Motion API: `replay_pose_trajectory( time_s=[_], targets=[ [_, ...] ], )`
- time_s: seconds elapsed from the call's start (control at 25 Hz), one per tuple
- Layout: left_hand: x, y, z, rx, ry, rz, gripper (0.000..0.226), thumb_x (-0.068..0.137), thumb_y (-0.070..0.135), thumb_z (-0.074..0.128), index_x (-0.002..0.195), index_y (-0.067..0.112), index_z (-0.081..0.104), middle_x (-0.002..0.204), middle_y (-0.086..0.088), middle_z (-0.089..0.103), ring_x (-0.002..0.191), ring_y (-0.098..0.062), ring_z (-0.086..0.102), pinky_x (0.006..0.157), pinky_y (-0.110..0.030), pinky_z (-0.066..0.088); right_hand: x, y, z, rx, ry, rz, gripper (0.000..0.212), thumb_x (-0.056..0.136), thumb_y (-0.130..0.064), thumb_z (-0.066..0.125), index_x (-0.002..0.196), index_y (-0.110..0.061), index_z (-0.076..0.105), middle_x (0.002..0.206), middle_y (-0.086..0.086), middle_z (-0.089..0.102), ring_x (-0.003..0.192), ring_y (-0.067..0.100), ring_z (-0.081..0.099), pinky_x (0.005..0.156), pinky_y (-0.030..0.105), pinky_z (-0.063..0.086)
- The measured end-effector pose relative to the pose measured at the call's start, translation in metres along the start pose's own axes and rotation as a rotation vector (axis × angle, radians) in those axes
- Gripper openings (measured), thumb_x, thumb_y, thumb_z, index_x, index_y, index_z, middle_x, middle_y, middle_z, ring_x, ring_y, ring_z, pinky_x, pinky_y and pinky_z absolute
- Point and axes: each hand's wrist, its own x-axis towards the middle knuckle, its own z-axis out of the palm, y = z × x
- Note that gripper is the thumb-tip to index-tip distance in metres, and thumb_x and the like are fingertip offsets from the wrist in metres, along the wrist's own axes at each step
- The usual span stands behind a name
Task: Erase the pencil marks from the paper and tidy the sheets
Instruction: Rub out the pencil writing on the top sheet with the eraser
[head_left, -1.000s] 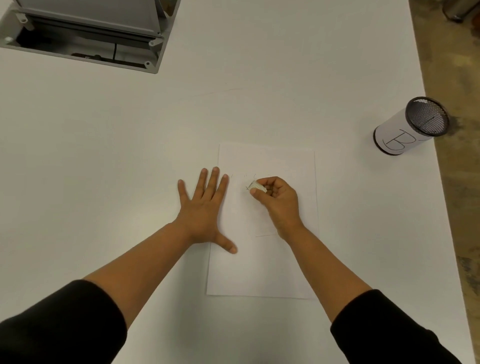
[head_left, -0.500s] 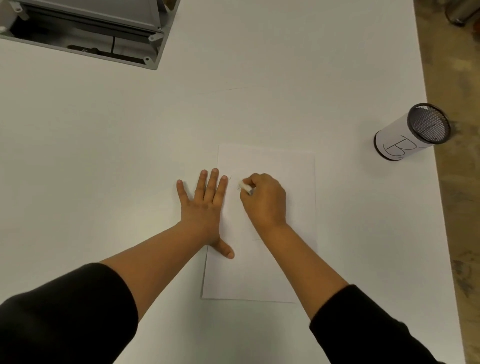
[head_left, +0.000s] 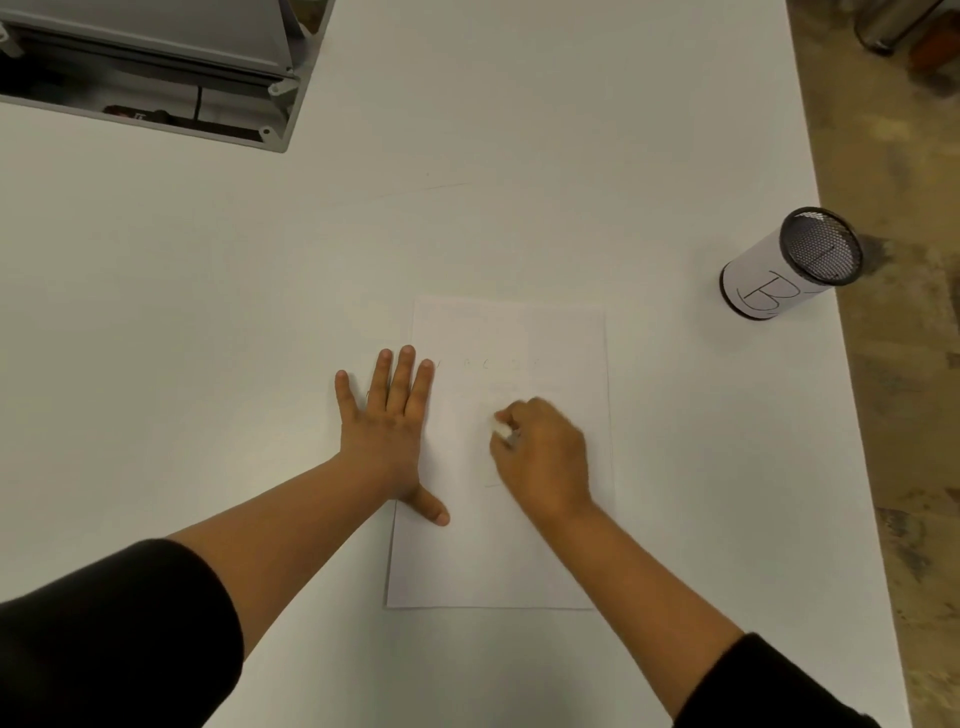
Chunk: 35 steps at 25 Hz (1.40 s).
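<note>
A white sheet of paper (head_left: 566, 343) lies flat on the white table (head_left: 208, 312), with faint pencil marks in a row near its upper part. My left hand (head_left: 387, 421) is spread flat, fingers apart, pressing the sheet's left edge with index finger and thumb on the paper. My right hand (head_left: 543, 457) is closed around a small white eraser (head_left: 501, 428), whose tip touches the middle of the sheet, below the row of marks.
A black mesh pen cup (head_left: 792, 265) wrapped in white paper lettered "B" stands at the table's right edge. A grey metal housing (head_left: 218, 67) sits at the far left. Bare floor (head_left: 904, 415) lies beyond the right edge.
My right hand with the eraser has slid down the sheet toward me, away from the row of marks. My left hand stays flat on the paper's left edge.
</note>
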Motion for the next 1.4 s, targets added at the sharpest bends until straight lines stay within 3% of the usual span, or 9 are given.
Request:
replay_pose_trajectory(
  time_s=[0.08, 0.24, 0.44, 0.52, 0.68, 0.88, 1.08, 1.28, 1.4],
  targets=[
    [0.000, 0.000, 0.000, 0.000, -0.002, 0.000, 0.158, 0.039, 0.087, 0.062, 0.123, 0.009, -0.047, 0.144, -0.015, -0.042, 0.135, -0.035, -0.035, 0.104, -0.064, -0.013, 0.004, 0.005, -0.004, 0.006, -0.007, -0.005, 0.007, 0.070, 0.001, 0.069, 0.071, -0.005, 0.066, 0.068, 0.011, 0.063, 0.059, 0.027, 0.059, 0.055, 0.022, 0.040],
    [-0.001, 0.000, 0.001, 0.001, 0.005, 0.002, 0.158, 0.038, 0.089, 0.060, 0.124, 0.009, -0.046, 0.145, -0.015, -0.041, 0.135, -0.035, -0.034, 0.104, -0.064, -0.013, 0.057, 0.030, -0.020, 0.020, 0.077, 0.206, 0.008, 0.076, -0.003, 0.059, 0.072, -0.005, 0.065, 0.078, 0.008, 0.069, 0.069, 0.024, 0.063, 0.060, 0.026, 0.048],
    [0.000, -0.001, 0.001, -0.020, 0.005, 0.009, 0.158, 0.039, 0.088, 0.061, 0.122, 0.009, -0.048, 0.133, -0.014, -0.050, 0.134, -0.035, -0.036, 0.104, -0.064, -0.013, -0.016, 0.000, -0.001, 0.030, -0.016, 0.013, 0.010, 0.067, 0.001, 0.070, 0.067, -0.007, 0.064, 0.064, 0.010, 0.063, 0.055, 0.026, 0.059, 0.050, 0.028, 0.050],
    [0.002, -0.001, 0.001, -0.022, 0.000, 0.009, 0.158, 0.039, 0.088, 0.061, 0.122, 0.009, -0.048, 0.130, -0.014, -0.051, 0.134, -0.035, -0.036, 0.104, -0.063, -0.014, -0.006, 0.006, -0.006, 0.028, -0.028, -0.012, 0.012, 0.066, 0.000, 0.071, 0.063, -0.008, 0.063, 0.061, 0.007, 0.061, 0.052, 0.024, 0.057, 0.049, 0.023, 0.044],
    [0.001, -0.001, 0.002, -0.024, 0.003, 0.010, 0.158, 0.038, 0.089, 0.060, 0.123, 0.009, -0.047, 0.130, -0.013, -0.050, 0.135, -0.035, -0.035, 0.105, -0.063, -0.013, 0.032, 0.026, -0.018, 0.034, 0.106, 0.200, 0.003, 0.074, -0.005, 0.068, 0.073, -0.006, 0.066, 0.072, 0.007, 0.066, 0.062, 0.020, 0.058, 0.054, 0.021, 0.038],
    [0.001, -0.001, 0.002, -0.021, 0.004, 0.009, 0.158, 0.039, 0.088, 0.060, 0.124, 0.009, -0.047, 0.130, -0.014, -0.050, 0.134, -0.035, -0.035, 0.105, -0.063, -0.013, -0.023, 0.004, 0.001, 0.060, -0.027, -0.019, 0.011, 0.067, -0.004, 0.074, 0.070, -0.009, 0.065, 0.063, 0.008, 0.063, 0.055, 0.025, 0.059, 0.050, 0.029, 0.046],
    [0.001, -0.001, 0.002, -0.014, 0.006, 0.002, 0.159, 0.037, 0.090, 0.058, 0.124, 0.009, -0.047, 0.142, -0.014, -0.044, 0.136, -0.034, -0.033, 0.105, -0.064, -0.011, 0.024, 0.032, -0.017, 0.077, 0.160, 0.252, 0.006, 0.071, -0.008, 0.072, 0.074, -0.007, 0.066, 0.073, 0.009, 0.067, 0.065, 0.025, 0.062, 0.055, 0.019, 0.035],
    [0.001, -0.001, 0.000, -0.008, -0.020, 0.000, 0.159, 0.038, 0.090, 0.058, 0.122, 0.009, -0.049, 0.130, -0.014, -0.051, 0.134, -0.034, -0.035, 0.106, -0.064, -0.010, -0.030, 0.004, 0.004, 0.121, 0.015, 0.047, 0.013, 0.065, -0.001, 0.074, 0.069, -0.007, 0.063, 0.064, 0.009, 0.062, 0.056, 0.023, 0.058, 0.053, 0.025, 0.042],
    [0.001, -0.002, 0.000, -0.014, -0.022, 0.001, 0.159, 0.036, 0.092, 0.056, 0.117, 0.010, -0.053, 0.130, -0.013, -0.052, 0.135, -0.034, -0.035, 0.106, -0.064, -0.010, 0.007, 0.042, -0.015, 0.111, 0.192, 0.238, 0.010, 0.067, -0.003, 0.073, 0.066, -0.005, 0.062, 0.067, 0.010, 0.063, 0.058, 0.022, 0.058, 0.056, 0.022, 0.041]
  ],
)
